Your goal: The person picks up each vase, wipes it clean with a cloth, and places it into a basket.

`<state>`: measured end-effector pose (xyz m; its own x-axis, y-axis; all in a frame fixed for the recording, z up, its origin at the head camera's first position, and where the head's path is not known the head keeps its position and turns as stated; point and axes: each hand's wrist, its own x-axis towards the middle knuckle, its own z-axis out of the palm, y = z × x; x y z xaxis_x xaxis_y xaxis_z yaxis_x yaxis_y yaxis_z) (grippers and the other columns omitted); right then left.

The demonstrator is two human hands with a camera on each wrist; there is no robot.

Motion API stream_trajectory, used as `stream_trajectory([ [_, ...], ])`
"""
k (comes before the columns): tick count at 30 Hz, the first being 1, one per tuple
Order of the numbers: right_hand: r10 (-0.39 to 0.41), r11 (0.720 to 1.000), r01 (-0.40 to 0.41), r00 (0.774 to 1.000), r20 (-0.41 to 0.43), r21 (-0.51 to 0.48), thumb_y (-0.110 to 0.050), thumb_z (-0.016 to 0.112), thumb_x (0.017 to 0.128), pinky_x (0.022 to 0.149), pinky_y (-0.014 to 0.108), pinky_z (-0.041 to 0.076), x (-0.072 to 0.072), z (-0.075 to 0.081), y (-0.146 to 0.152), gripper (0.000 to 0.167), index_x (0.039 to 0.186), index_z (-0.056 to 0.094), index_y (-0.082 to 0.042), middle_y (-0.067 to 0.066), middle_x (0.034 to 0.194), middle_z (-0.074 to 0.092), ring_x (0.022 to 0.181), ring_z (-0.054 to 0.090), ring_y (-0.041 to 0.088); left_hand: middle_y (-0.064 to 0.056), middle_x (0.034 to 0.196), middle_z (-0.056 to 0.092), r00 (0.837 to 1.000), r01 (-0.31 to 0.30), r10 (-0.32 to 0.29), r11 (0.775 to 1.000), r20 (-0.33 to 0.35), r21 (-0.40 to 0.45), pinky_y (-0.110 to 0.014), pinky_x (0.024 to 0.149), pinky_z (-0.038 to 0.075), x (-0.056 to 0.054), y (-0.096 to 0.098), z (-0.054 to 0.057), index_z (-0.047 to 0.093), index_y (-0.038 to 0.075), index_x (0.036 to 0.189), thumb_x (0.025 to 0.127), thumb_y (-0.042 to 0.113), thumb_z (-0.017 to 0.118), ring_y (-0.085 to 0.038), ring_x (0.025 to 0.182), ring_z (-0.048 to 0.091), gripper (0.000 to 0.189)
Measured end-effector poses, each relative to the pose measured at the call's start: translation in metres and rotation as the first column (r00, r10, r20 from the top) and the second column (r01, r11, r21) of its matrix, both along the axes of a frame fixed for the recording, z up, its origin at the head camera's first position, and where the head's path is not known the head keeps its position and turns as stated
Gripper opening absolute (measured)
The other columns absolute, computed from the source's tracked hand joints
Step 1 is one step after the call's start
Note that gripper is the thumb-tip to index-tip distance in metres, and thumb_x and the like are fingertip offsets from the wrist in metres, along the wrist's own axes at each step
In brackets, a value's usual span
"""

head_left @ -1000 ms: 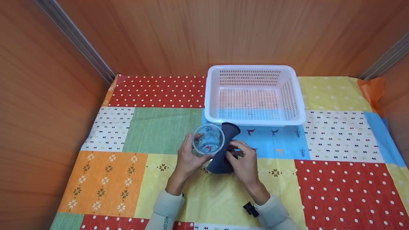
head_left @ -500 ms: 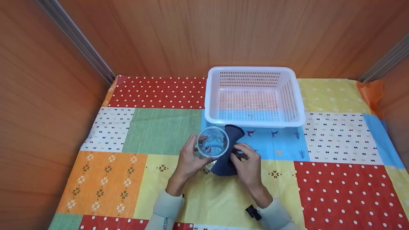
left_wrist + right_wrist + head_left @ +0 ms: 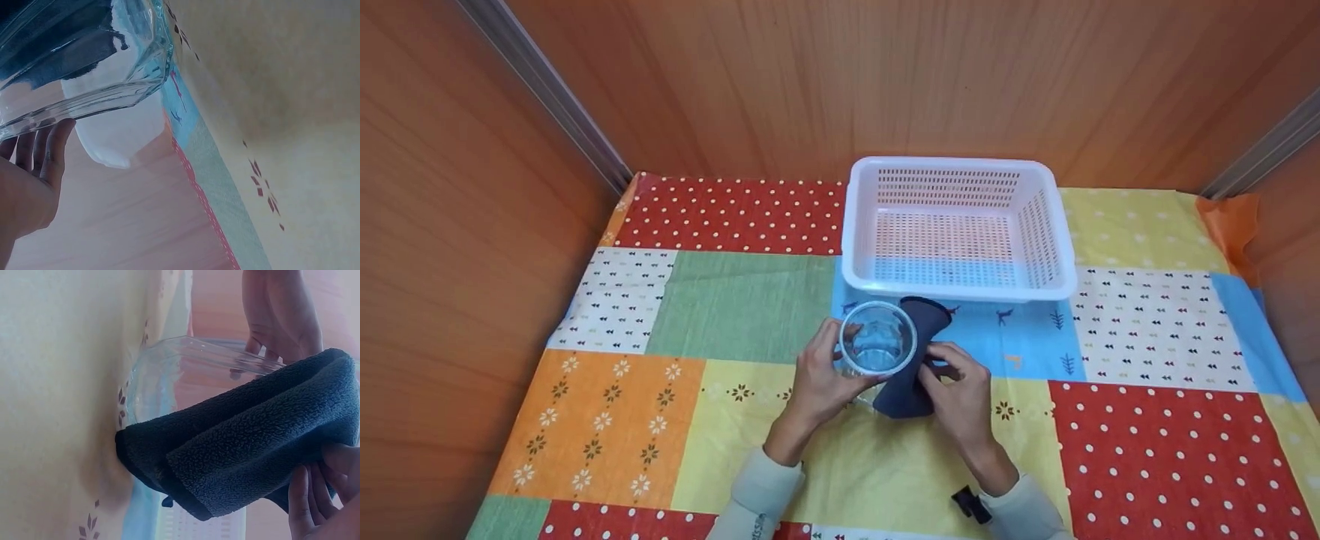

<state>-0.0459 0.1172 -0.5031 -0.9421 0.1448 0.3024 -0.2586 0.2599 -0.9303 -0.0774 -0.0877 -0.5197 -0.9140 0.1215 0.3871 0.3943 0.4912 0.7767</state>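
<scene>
Near the middle of the table, my left hand [image 3: 819,381] grips a clear faceted glass vessel [image 3: 877,352] round its side, with the round mouth facing up toward the head camera. My right hand [image 3: 962,386] pinches a dark grey-blue towel [image 3: 911,379], which lies along the vessel's right side. Seen from the right wrist, the towel [image 3: 242,444] is fuzzy, folded over and edged with a darker band, and it hides much of the glass wall. The left wrist view shows fingers [image 3: 53,149] against the glass, with the dark towel visible through it.
A white perforated plastic basket [image 3: 960,289] stands just beyond the hands with nothing in it. Patchwork cloth [image 3: 765,300] covers the table. Wooden panels [image 3: 720,82] rise at the back and sides.
Both hands have shifted a little to the right and nearer the person, carrying the glass vessel and towel together. Each hand keeps its hold.
</scene>
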Motion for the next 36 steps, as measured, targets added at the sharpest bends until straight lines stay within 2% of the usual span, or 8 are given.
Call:
stream_trajectory([
  [9,-0.015,1.0,0.015,1.0,0.024,0.02,0.011,0.077,0.089,0.079,0.017,0.06,0.003,0.0,0.01,0.02,0.107,0.08,0.003,0.016,0.104,0.077,0.094,0.069,0.004,-0.008,0.119,0.069,0.999,-0.008,0.007,1.0,-0.045,-0.021,-0.037,0.085,0.065,0.004,0.012,0.0,0.061,0.008,0.126,0.073,0.042,0.098,-0.021,0.104,0.069,0.073],
  [14,-0.006,1.0,0.006,1.0,0.011,0.016,0.011,0.077,0.089,0.08,0.017,0.06,0.005,0.001,0.016,0.02,0.107,0.079,0.004,0.017,0.104,0.076,0.095,0.069,0.004,-0.01,0.108,0.068,0.997,-0.009,0.007,1.0,-0.081,-0.022,-0.035,0.07,0.063,0.005,0.018,0.0,0.062,0.008,0.118,0.069,0.042,0.1,-0.019,0.09,0.066,0.071],
  [17,-0.007,1.0,0.007,1.0,0.02,0.015,0.011,0.077,0.089,0.081,0.017,0.06,0.007,0.0,0.02,0.021,0.108,0.079,0.003,0.017,0.104,0.076,0.095,0.069,0.005,-0.01,0.105,0.068,0.995,-0.014,0.011,0.999,-0.098,-0.034,-0.032,0.066,0.06,0.005,0.021,-0.001,0.062,0.008,0.115,0.067,0.043,0.101,-0.017,0.086,0.064,0.071],
  [22,-0.006,1.0,0.006,0.999,0.034,0.009,0.012,0.076,0.089,0.082,0.019,0.061,0.008,0.0,0.025,0.021,0.109,0.079,0.004,0.018,0.104,0.076,0.095,0.069,0.006,-0.006,0.105,0.067,0.994,-0.027,0.022,0.999,-0.108,-0.047,-0.03,0.066,0.059,0.006,0.027,-0.002,0.062,0.009,0.115,0.066,0.045,0.101,-0.015,0.085,0.063,0.072],
  [29,-0.016,1.0,0.015,0.999,0.044,0.026,0.013,0.076,0.089,0.082,0.015,0.059,0.01,0.001,0.03,0.021,0.108,0.079,0.005,0.019,0.105,0.075,0.094,0.067,0.002,-0.004,0.113,0.068,0.995,-0.038,0.033,0.998,-0.093,-0.05,-0.034,0.085,0.063,0.01,0.035,-0.001,0.061,0.008,0.122,0.071,0.046,0.099,-0.018,0.099,0.068,0.074],
  [36,-0.012,0.999,0.01,0.999,0.039,0.03,0.015,0.075,0.089,0.083,0.015,0.059,0.01,0.0,0.033,0.022,0.108,0.078,0.006,0.019,0.104,0.075,0.094,0.067,0.002,-0.004,0.108,0.066,0.993,-0.072,0.064,0.994,-0.097,-0.078,-0.033,0.079,0.062,0.012,0.038,-0.001,0.061,0.008,0.118,0.068,0.047,0.099,-0.019,0.093,0.065,0.075],
])
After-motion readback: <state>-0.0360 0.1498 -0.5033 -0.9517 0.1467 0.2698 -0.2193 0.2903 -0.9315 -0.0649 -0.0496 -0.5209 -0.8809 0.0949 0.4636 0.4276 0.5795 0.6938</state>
